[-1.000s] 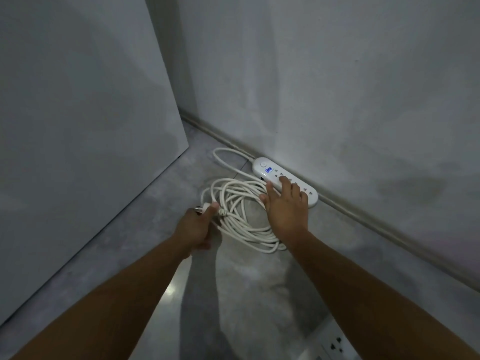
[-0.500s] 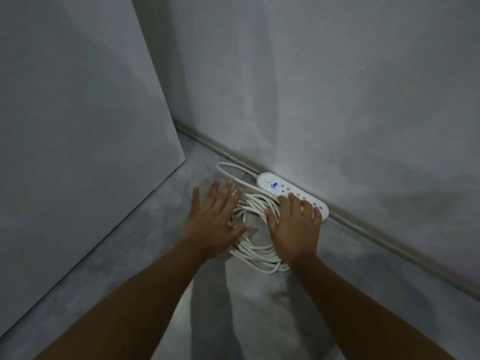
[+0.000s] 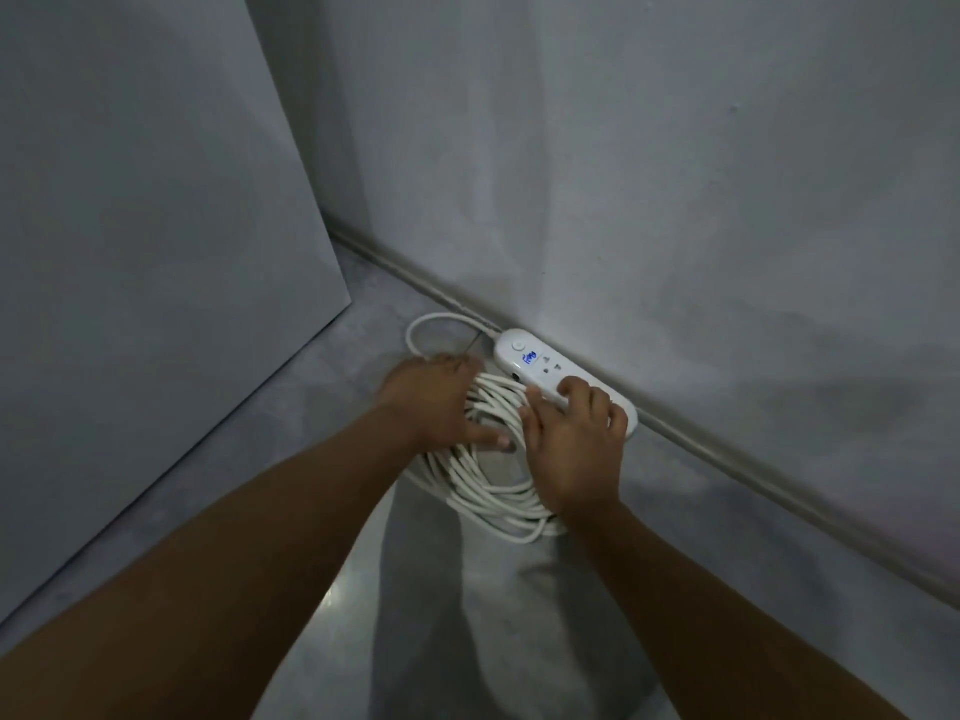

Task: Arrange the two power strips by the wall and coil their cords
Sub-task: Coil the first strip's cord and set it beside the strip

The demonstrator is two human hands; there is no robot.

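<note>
A white power strip [image 3: 535, 363] with a blue-lit display lies on the floor against the wall's skirting. Its white cord [image 3: 483, 485] is coiled in several loops on the floor just in front of it, and one loose loop reaches out to the far left. My left hand [image 3: 436, 402] lies on the coil's left side, fingers curled over its far edge and thumb inside the loops. My right hand [image 3: 576, 449] rests flat, fingertips on the strip's near end and palm over the coil's right side. No second power strip is in view.
A grey wall [image 3: 675, 200] runs diagonally at the right, with a skirting strip [image 3: 753, 475] along its foot. A large flat grey panel [image 3: 156, 252] stands at the left and forms a corner. The floor [image 3: 322, 407] is polished grey concrete.
My left hand let go of the plug end, spread over the coil, then curled its fingers around the loops. My right hand slid further onto the strip's near end. The view moved closer.
</note>
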